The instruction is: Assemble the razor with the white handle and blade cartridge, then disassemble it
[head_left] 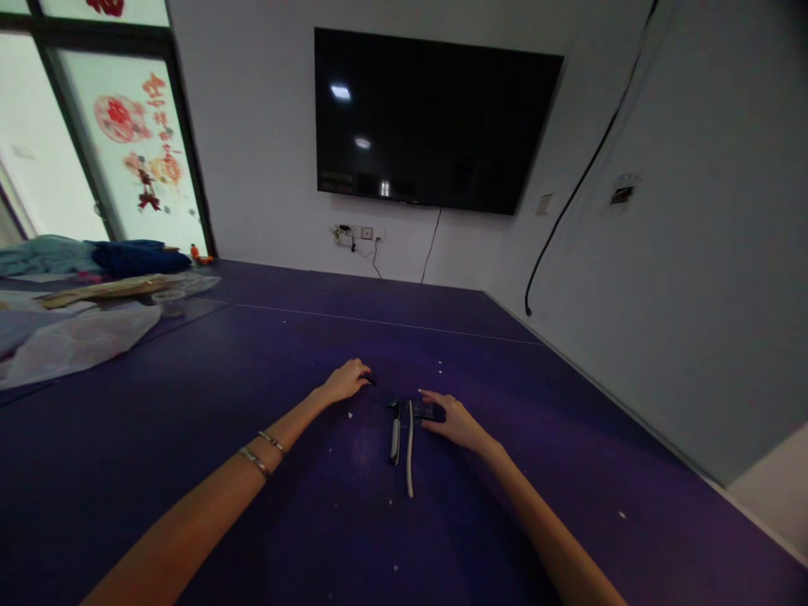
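My left hand (344,381) is closed in a pinch on a small dark object (371,381), too small to make out, just above the purple tabletop. My right hand (457,422) is open, its thumb and fingers apart on either side of a small dark, flat, box-like piece (424,411) lying on the table. Whether the fingertips touch it I cannot tell. Left of that piece lies a slim dark-and-white tool (395,433) with a wider dark head at its far end. Beside it a thin whitish strip or tube (410,454) points towards me.
Tiny white scraps dot the purple table (284,505). At the far left lie clear plastic sheeting (88,341), folded blue cloth (139,255) and a small orange bottle (194,251). A black cable (577,181) hangs along the right wall. A television (435,122) is mounted ahead.
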Available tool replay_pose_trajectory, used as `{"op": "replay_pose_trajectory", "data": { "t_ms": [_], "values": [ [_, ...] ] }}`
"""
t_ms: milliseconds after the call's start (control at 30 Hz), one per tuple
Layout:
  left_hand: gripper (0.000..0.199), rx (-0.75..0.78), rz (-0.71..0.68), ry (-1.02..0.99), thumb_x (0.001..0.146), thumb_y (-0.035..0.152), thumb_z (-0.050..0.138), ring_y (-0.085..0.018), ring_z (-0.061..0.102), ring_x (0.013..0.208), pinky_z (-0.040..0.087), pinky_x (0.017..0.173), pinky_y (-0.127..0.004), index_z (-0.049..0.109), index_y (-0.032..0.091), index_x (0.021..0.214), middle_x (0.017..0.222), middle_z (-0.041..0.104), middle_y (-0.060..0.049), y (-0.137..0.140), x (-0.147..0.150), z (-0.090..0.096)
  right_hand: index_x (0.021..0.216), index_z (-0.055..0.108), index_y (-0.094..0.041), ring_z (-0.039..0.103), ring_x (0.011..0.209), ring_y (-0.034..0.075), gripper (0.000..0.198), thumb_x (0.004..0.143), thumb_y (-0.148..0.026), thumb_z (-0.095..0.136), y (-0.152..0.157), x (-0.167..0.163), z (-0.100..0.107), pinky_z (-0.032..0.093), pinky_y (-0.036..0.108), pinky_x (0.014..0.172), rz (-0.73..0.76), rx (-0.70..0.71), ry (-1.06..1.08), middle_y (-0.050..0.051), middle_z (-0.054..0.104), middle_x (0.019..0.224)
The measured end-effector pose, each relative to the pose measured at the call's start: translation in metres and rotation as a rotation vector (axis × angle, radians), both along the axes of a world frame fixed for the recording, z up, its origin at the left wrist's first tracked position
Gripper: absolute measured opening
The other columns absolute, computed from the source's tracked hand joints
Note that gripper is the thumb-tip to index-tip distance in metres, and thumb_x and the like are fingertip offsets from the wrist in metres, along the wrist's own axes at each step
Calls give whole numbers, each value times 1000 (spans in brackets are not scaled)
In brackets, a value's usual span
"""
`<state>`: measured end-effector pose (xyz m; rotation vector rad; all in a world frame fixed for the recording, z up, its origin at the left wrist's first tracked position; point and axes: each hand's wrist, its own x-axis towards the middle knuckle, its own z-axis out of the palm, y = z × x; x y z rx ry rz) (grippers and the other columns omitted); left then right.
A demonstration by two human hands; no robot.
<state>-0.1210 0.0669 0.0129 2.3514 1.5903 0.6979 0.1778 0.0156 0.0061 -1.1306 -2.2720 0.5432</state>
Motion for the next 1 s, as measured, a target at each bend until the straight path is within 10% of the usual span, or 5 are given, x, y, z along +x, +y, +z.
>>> {"op": "replay_pose_trajectory", "data": {
  "t_ms": [1000],
  "values": [
    [17, 178, -195, 304, 84, 22, 44, -18, 53, 87, 40, 79, -27, 60, 17, 86, 90, 55, -6, 1, -2, 0, 115, 57, -21, 58, 90, 19, 44, 73, -30, 61, 2, 8, 12, 49, 29, 67, -21, 27, 143, 8, 61, 110]
  ]
}}
